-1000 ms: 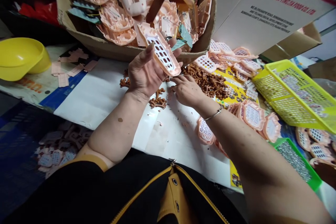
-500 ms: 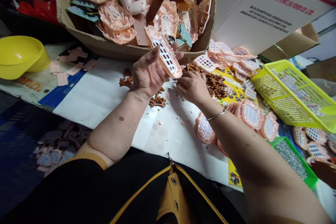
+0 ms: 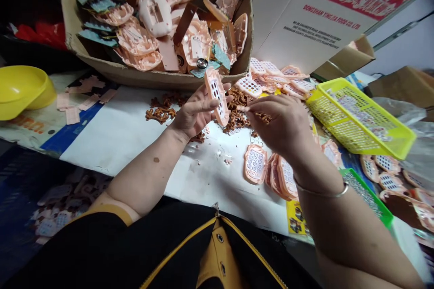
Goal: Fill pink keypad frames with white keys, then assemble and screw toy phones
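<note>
A pink plastic shell [image 3: 223,115] with rows of holes, like a toy phone's front, is held upright and edge-on in my left hand [image 3: 193,115], between thumb and fingers. To its right, my right hand [image 3: 281,124] is closed in a pinch on a small pale pink piece [image 3: 242,109], whose exact kind is too small to make out. Beneath and behind both hands lie brown branched plastic parts [image 3: 159,114] in loose heaps. Nearer to me, a pink shell with a white keypad [image 3: 256,165] lies beside a leaning row of similar shells [image 3: 275,174].
A cardboard box [image 3: 111,74] of pink shells and circuit boards stands behind the hands. On the right are a yellow basket [image 3: 359,140], a green tray of screws [image 3: 364,194] and piled shells [image 3: 267,76]. A yellow cap-shaped bowl [image 3: 25,90] sits at left.
My right hand has lifted from the table and drawn back to the right with the small pink piece pinched. The shell in my left hand has turned more upright and edge-on. The view has shifted.
</note>
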Available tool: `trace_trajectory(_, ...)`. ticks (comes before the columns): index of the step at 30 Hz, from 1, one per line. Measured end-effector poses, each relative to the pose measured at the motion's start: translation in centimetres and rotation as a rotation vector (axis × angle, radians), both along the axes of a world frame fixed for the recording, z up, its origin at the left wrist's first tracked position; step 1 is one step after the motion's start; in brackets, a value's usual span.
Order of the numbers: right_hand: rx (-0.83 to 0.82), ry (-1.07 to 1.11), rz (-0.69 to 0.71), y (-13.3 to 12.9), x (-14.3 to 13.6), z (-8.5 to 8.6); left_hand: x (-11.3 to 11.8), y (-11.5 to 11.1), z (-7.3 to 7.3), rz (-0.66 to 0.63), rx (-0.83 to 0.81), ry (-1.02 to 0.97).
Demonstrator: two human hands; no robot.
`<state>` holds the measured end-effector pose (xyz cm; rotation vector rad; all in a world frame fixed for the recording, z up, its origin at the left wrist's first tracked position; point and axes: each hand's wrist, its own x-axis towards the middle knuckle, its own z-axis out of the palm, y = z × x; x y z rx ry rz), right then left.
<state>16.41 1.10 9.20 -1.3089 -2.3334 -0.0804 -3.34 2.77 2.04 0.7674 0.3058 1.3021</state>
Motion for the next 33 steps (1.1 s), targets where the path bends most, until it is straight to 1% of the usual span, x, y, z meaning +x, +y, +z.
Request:
trace_trajectory(2,0.061,-0.157,0.019,-1.7,-0.7,0.2,0.2,-0.2,-0.1,-0.024,0.007,0.007)
trace_trajectory(4,0.11,-0.265,0.026,-2.9,-1.3,0.1,0.5,-0.4,-0.3,-0.062,0.011,0.021)
trace_trajectory(7,0.174,-0.351,0.02,-3.9,-1.9,-0.4,0.9,-0.4,-0.7,-0.13,0.032,0.06)
trace_trajectory(10,0.209,-0.391,0.046,-4.1,-2.1,-0.8,1.3,-0.4,-1.2,-0.181,0.049,0.101)
trace_trajectory(13,0.24,-0.388,0.069,-4.1,-1.9,-1.2,1.4,-0.4,-1.3,-0.196,0.045,0.097)
trace_trajectory(15,0.262,-0.386,0.069,-4.2,-1.7,-1.4,1.4,-0.5,-1.3,-0.192,0.046,0.069)
trace_trajectory(18,0.281,-0.378,0.11,-4.4,-1.3,-1.7,1.4,-0.5,-1.1,-0.189,0.048,0.024)
trace_trajectory(22,0.301,-0.315,0.154,-3.9,-0.6,-2.3,1.4,-0.6,-1.0,-0.199,0.026,-0.026)
trace_trajectory(25,0.29,-0.224,0.258,-3.1,0.0,-3.1,1.5,-0.6,-1.2,-0.226,0.019,-0.063)
trace_trajectory(28,0.242,-0.16,0.358,-2.8,0.6,-3.9,1.6,-0.7,-1.5,-0.231,0.004,-0.074)
trace_trajectory(31,0.209,-0.13,0.348,-2.9,1.3,-3.9,1.4,-0.7,-1.4,-0.207,-0.008,-0.082)
trace_trajectory(33,0.198,-0.08,0.265,-2.5,2.1,-3.4,1.1,-0.7,-1.0,-0.185,-0.003,-0.092)
